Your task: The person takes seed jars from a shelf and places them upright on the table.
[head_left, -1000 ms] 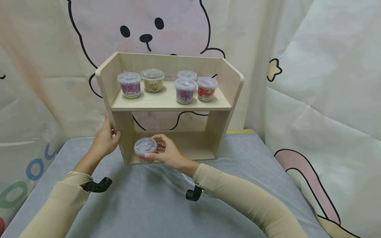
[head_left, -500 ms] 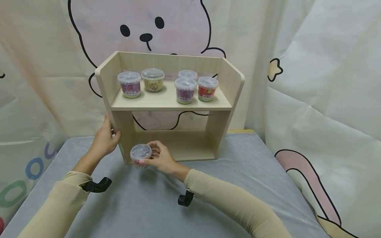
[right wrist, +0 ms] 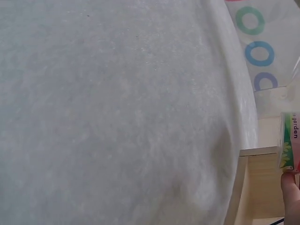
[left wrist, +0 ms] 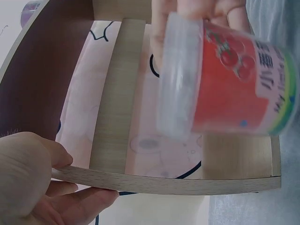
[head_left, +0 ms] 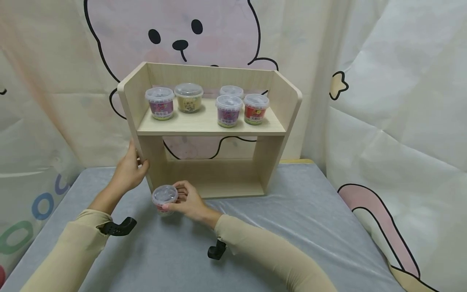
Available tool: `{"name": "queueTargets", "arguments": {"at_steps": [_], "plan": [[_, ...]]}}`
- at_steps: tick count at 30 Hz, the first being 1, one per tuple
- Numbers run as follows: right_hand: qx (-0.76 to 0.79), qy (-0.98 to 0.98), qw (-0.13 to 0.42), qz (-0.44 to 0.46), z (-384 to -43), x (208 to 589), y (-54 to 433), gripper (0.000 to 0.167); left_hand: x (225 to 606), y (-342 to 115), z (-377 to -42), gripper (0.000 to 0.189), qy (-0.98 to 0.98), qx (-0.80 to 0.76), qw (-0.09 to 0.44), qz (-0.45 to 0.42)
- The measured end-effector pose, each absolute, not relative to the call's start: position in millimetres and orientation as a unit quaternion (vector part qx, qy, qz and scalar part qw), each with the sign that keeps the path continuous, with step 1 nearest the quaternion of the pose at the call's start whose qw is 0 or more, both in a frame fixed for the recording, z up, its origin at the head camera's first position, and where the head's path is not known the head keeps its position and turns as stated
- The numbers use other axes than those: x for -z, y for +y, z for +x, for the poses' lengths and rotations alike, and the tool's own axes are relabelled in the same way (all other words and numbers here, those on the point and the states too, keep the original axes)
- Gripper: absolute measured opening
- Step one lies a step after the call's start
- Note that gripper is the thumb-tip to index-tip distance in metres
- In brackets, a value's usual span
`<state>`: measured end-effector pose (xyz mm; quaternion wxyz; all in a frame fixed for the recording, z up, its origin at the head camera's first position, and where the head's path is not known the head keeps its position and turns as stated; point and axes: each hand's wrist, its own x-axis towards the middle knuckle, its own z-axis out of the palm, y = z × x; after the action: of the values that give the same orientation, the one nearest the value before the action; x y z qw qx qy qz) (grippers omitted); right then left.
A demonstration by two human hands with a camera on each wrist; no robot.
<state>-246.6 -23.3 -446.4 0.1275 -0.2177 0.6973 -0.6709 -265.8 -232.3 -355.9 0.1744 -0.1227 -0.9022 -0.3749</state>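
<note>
Nearest is a table with grey cloth (head_left: pixel 175 263), and over its near part reach two arms in beige sleeves (head_left: pixel 65 251), each with a black wrist device (head_left: pixel 118 227). A little farther, the right hand (head_left: pixel 191 205) comes from the right and pinches a clear plastic cup with red label (head_left: pixel 165 199) between the thumb on the near side and the fingers on the far side. This cup is in front of the near left corner of the two-tier wooden shelf (head_left: pixel 204 125), at the height of its lower part; whether the cup touches the cloth, I cannot tell. Its lid is on, and the label shows round red fruits (the left wrist view gives this picture slightly blurred). To the left, the left hand (head_left: pixel 129 172) grips the near edge of the shelf's left side panel, with the thumb inside and the fingers outside. On the upper board, farther away, stand five more lidded cups: at left a purple-labelled cup (head_left: pixel 161 106) and just beside it a yellow-labelled cup (head_left: pixel 189 100); at right another purple one (head_left: pixel 228 114), a red-labelled one (head_left: pixel 256 112), and behind these two a cup mostly hidden (head_left: pixel 232 91). Farthest hangs a pale fabric backdrop (head_left: pixel 383 101), with a pinkish bear drawing (head_left: pixel 219 36) behind the shelf.
</note>
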Motion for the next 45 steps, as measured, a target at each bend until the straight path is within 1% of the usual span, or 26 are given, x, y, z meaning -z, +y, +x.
{"name": "queueTargets", "arguments": {"at_steps": [7,12,21,26,31,34,41,45], "plan": [[0.665,0.705,0.145,-0.199,-249.4,458.9,-34.6,0.055,355.6,-227.3,-268.3,0.074,-0.899,0.373,0.188,-0.130],[0.666,0.707,0.146,-0.189,-245.8,465.9,-41.6,0.056,357.3,-226.8,-268.0,0.075,-0.898,0.376,0.191,-0.128],[0.643,0.725,0.154,-0.193,-244.2,472.1,-38.0,0.057,359.2,-224.5,-270.2,0.074,-0.899,0.369,0.200,-0.127],[0.615,0.749,0.153,-0.192,-244.2,476.5,-35.7,0.059,360.4,-223.5,-271.2,0.074,-0.899,0.371,0.197,-0.125],[0.582,0.773,0.133,-0.215,-244.9,479.8,-36.3,0.061,360.5,-224.8,-271.5,0.074,-0.900,0.369,0.197,-0.122],[0.569,0.778,0.130,-0.233,-245.6,479.8,-35.2,0.061,360.0,-226.3,-271.5,0.075,-0.901,0.368,0.198,-0.120],[0.498,0.802,0.152,-0.294,-245.2,470.8,-17.4,0.071,360.8,-228.2,-269.8,0.076,-0.901,0.369,0.194,-0.117],[0.493,0.799,0.170,-0.300,-242.9,461.2,-6.3,0.069,362.2,-230.7,-267.0,0.077,-0.901,0.372,0.192,-0.115]]}}
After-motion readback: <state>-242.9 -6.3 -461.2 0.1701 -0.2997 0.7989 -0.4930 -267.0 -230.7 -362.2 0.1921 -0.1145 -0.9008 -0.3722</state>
